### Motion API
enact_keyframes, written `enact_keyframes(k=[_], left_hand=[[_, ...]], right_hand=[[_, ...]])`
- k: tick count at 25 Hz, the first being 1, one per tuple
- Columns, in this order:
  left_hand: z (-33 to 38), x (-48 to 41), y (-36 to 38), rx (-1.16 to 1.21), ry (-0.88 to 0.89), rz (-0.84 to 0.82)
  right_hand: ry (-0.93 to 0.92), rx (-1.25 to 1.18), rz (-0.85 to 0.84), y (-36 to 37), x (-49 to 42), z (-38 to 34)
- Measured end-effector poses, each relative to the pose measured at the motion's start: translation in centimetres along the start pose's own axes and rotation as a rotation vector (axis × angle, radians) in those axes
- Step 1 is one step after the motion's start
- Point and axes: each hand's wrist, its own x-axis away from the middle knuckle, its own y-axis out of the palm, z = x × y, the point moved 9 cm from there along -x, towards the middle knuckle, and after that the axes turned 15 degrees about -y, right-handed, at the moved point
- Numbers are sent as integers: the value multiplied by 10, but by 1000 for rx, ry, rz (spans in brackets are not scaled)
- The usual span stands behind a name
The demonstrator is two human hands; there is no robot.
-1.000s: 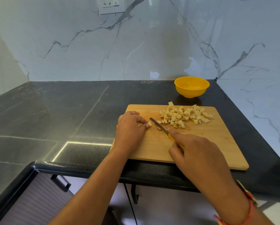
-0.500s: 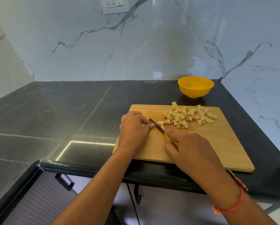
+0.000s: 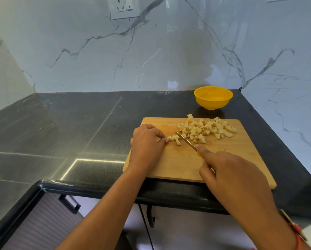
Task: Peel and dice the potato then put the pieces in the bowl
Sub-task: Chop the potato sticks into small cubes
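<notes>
Head view: our left grip (image 3: 147, 147) curls its fingertips onto the last bit of potato (image 3: 173, 138) on the cutting board (image 3: 241, 156). Our right grip (image 3: 236, 179) is closed round the knife (image 3: 186, 140), forefinger on the blade, tip just beside that bit. Diced pieces (image 3: 205, 129) lie heaped at the board's far side. The yellow bowl (image 3: 213, 98) stands beyond it on the black bench (image 3: 79, 132).

The cutting board (image 3: 223, 159) is set at the near right of the desk (image 3: 79, 132), with the bowl (image 3: 213, 98) placed just beyond its far edge. On the board, the diced pile (image 3: 205, 129) is heaped far right — a small cluster (image 3: 174, 138) is found left of it, the knife (image 3: 186, 140) between them.
</notes>
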Motion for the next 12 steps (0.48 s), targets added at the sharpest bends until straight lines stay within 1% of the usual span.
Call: enact_keyframes(k=[2,4,6,8,12], left_hand=[[1,0,2,-15,20,-22],[-1,-1,-1,62,32,-15],[-5,-1,-7,147,8,17],[-10,-3,-10,180,-30,38],[-14,-4,-11,196,-67,43]], right_hand=[[4,-21,15,0,-1,-2],[-18,-48,15,5,-4,-8],[-51,-82,17,11,-10,-14],[-76,-91,1,18,-15,-16],[-30,-38,10,16,-18,1]])
